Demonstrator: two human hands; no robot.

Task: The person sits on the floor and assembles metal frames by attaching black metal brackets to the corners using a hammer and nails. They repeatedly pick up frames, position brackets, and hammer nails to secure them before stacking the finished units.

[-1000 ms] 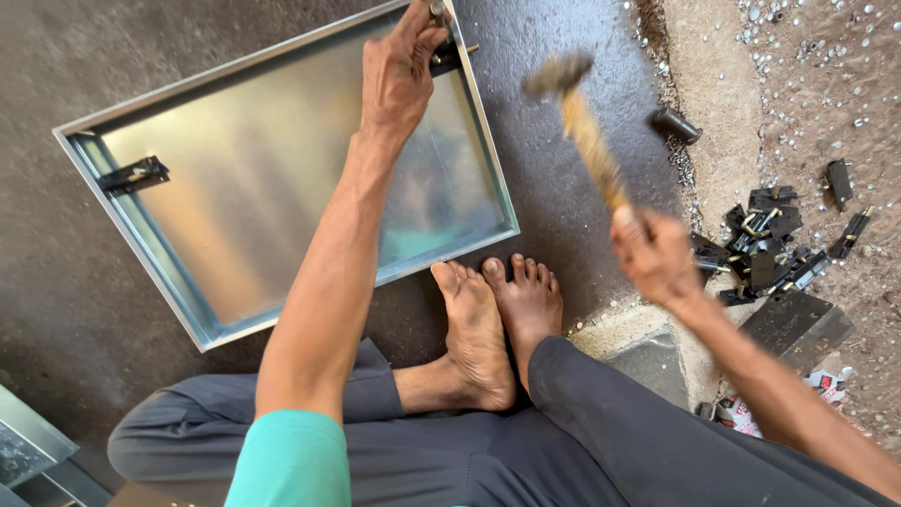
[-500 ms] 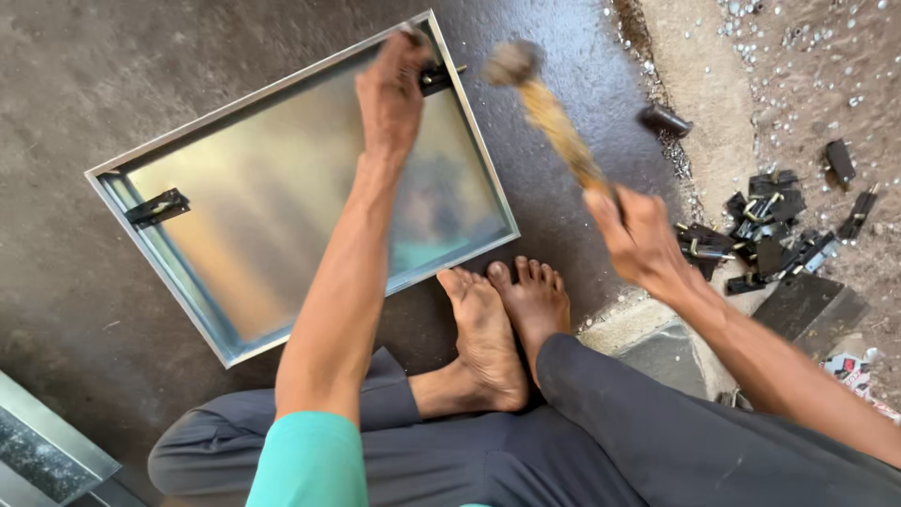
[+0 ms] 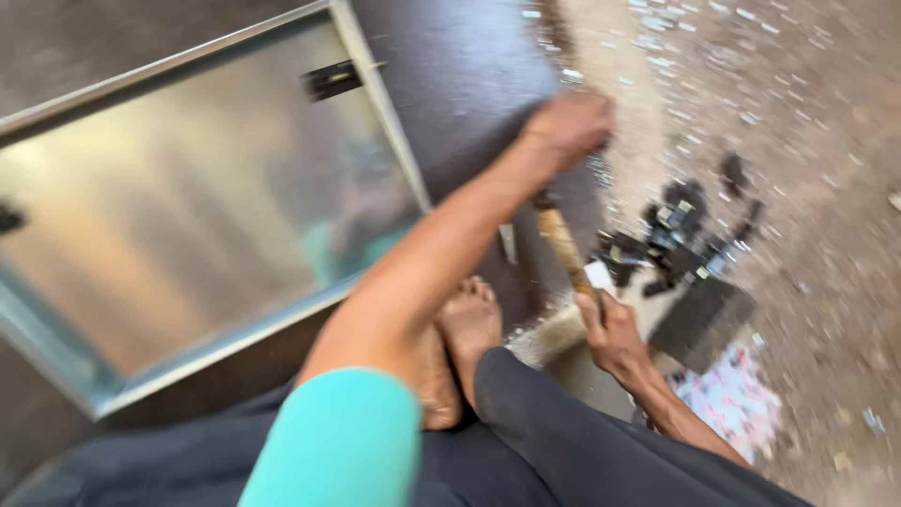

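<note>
— What's in your hands?

— My right hand is clenched round the low end of a wooden hammer handle. The shaft slants up and away from my fingers; its head is hidden behind my left hand.

— And the left?

— It is stretched out over the dark floor, blurred; I cannot tell whether it grips anything.

— Around them?

— Black hinges lie heaped just right of the handle. A metal tray lies well to the left, my bare feet below.
</note>
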